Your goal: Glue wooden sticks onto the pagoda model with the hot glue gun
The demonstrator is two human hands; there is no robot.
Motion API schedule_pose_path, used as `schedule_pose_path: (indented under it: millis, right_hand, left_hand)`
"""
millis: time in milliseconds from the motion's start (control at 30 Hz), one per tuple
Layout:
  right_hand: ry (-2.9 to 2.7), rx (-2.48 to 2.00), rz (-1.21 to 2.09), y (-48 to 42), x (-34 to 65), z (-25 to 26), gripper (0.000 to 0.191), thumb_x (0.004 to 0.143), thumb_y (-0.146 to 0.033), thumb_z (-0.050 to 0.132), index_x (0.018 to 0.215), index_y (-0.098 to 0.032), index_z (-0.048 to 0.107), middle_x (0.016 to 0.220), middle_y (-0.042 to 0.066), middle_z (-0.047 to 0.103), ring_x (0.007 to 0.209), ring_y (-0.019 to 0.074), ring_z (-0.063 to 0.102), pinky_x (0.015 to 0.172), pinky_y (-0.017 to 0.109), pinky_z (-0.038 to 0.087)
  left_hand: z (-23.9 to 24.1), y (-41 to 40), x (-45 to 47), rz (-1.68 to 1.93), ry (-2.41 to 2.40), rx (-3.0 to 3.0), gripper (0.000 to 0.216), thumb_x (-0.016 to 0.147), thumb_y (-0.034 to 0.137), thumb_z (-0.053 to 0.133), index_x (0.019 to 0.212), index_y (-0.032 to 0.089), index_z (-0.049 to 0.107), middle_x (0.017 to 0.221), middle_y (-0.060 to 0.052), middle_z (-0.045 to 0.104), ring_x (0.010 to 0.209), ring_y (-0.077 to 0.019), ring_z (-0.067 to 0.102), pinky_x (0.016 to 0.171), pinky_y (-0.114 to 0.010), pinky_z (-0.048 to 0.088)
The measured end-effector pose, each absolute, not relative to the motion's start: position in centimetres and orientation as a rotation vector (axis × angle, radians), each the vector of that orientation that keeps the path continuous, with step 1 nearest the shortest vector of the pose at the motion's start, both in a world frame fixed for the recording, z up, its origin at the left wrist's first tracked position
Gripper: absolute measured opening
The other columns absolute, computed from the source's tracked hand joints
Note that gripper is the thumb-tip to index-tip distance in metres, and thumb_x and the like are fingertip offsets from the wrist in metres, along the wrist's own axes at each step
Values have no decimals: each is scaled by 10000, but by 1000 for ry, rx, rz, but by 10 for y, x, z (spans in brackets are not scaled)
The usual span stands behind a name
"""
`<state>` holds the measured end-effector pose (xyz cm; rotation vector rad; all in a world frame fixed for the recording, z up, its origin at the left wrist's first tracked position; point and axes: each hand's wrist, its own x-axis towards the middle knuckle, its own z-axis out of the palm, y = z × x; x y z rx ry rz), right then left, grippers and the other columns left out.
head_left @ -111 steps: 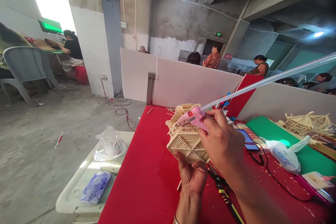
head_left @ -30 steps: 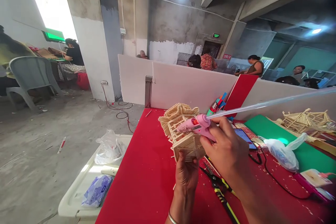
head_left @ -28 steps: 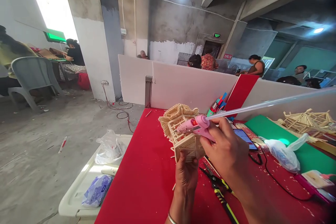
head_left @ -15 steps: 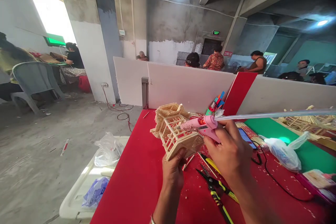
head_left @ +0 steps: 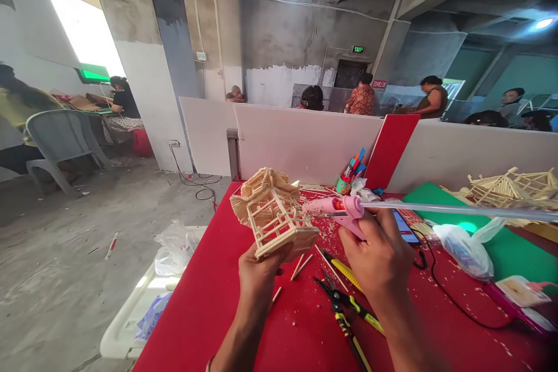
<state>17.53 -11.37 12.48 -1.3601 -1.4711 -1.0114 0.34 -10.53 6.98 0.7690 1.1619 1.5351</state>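
My left hand [head_left: 257, 276] grips a small pavilion model [head_left: 275, 212] built of thin wooden sticks, holding it by its base above the red table. In my right hand [head_left: 378, 244] is a pink glue gun [head_left: 333, 207], with a long clear glue stick [head_left: 427, 208] jutting from its back. The gun's nozzle points left, close to the model's right side; whether it touches cannot be made out. Below the hands lie black-and-yellow pliers [head_left: 344, 314], a yellow-handled tool [head_left: 346, 272] and several loose sticks [head_left: 301, 267].
On the red tabletop [head_left: 196, 302] stand a pen holder [head_left: 343, 185], a phone [head_left: 404, 226] and a plastic bag [head_left: 464, 250]. Another stick model [head_left: 512, 192] sits near a green board [head_left: 523, 250]. White panels [head_left: 305, 139] edge the table; a white bin [head_left: 122, 319] is at left.
My left hand has moved the pavilion model left and turned it, so its frame is farther from the glue gun. The glue gun stays at nearly the same spot, its glue stick tilted slightly differently.
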Motion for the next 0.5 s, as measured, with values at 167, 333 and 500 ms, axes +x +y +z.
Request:
schedule_pose_path:
  millis: [167, 333, 500]
  right_hand:
    - [-1439, -1360, -1029, -116, 184, 118, 157, 818, -175, 636, 965, -203, 683, 883, 40, 674, 733, 130, 614, 569, 225, 396]
    - [-1429, -1384, -1025, -117, 191, 114, 120, 833, -191, 622, 934, -198, 687, 829, 36, 657, 688, 123, 596, 547, 225, 384]
    - [-1422, -1396, -1034, -118, 198, 110, 103, 833, -194, 625, 917, -196, 686, 770, 22, 636, 627, 104, 562, 516, 223, 357]
  left_hand:
    - [77, -107, 6, 1537, 1266, 879, 339, 515, 386, 838, 740, 144, 763, 566, -12, 655, 502, -106, 509, 424, -195, 377]
    - [78, -108, 9, 1512, 1306, 937, 346, 523, 397, 831, 753, 146, 769, 580, -21, 673, 512, -112, 520, 430, -198, 392]
    - [73, -102, 8, 1437, 1305, 986, 354, 484, 368, 841, 755, 150, 774, 568, -14, 671, 500, -121, 527, 409, -202, 403]
